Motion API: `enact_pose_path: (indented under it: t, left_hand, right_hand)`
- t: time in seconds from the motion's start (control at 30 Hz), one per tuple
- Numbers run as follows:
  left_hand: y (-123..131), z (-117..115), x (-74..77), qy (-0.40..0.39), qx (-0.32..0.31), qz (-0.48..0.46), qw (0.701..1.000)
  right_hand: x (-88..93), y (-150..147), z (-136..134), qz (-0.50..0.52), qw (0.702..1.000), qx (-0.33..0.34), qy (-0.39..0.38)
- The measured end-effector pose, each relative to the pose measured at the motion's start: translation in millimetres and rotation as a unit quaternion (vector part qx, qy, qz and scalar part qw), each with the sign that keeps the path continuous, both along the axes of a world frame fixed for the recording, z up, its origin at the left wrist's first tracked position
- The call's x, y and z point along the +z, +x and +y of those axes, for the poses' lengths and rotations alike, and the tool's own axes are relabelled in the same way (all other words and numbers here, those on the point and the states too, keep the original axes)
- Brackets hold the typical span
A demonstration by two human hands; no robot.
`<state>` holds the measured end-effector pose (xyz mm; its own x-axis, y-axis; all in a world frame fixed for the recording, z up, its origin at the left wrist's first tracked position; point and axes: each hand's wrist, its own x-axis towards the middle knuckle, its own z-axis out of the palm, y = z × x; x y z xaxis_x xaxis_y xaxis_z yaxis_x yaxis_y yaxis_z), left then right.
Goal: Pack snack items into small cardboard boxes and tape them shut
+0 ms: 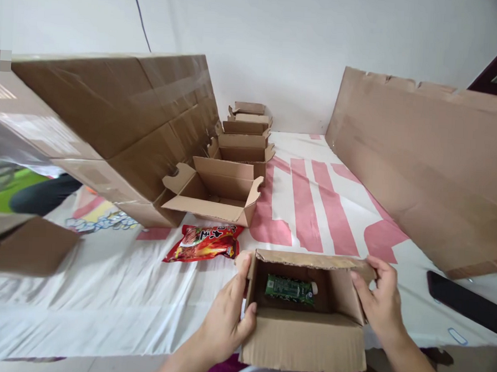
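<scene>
An open cardboard box (302, 341) is held at the table's front edge, its near flap hanging toward me. My left hand (231, 313) grips the left side, thumb over the rim. On the opposite side, my right hand (380, 298) pinches the right flap and wall. Inside the box, a green carton (288, 288) with a white cap lies on its side on the bottom. Just beyond my left hand, a red food packet (206, 243) rests flat on the tablecloth.
Several open cardboard boxes (209, 206) stand in a row toward the wall. Large cardboard panels rise at left (152, 109) and right (420, 161). A dark phone (467, 300) lies at right. Another box (28, 246) sits at far left, near a person's dark sleeve (46, 195).
</scene>
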<state>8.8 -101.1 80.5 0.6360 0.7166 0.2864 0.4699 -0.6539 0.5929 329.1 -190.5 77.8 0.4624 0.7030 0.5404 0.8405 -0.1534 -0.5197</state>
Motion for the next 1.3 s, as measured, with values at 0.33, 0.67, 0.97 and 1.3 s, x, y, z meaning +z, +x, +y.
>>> enact_pose_path:
  t: [0.33, 0.67, 0.97, 1.3]
  left_hand:
    - [5.5, 5.5, -4.9, -0.027, 0.008, -0.039, 0.999]
    - [11.3, 10.9, -9.3, -0.060, 0.019, -0.074, 0.995]
    - [12.0, 7.8, -10.7, -0.053, 0.043, -0.072, 0.995]
    - [5.3, -5.8, 9.2, -0.016, -0.006, -0.001, 1.000]
  right_hand:
    - [35.4, 0.5, 8.5, -0.178, 0.953, 0.241, -0.043]
    - [47.8, 0.2, 40.1, -0.148, 0.947, 0.239, -0.158]
    - [56.8, -58.4, 69.4, -0.156, 0.838, 0.400, -0.336]
    - [42.7, -72.5, 70.0, -0.262, 0.768, 0.400, -0.426]
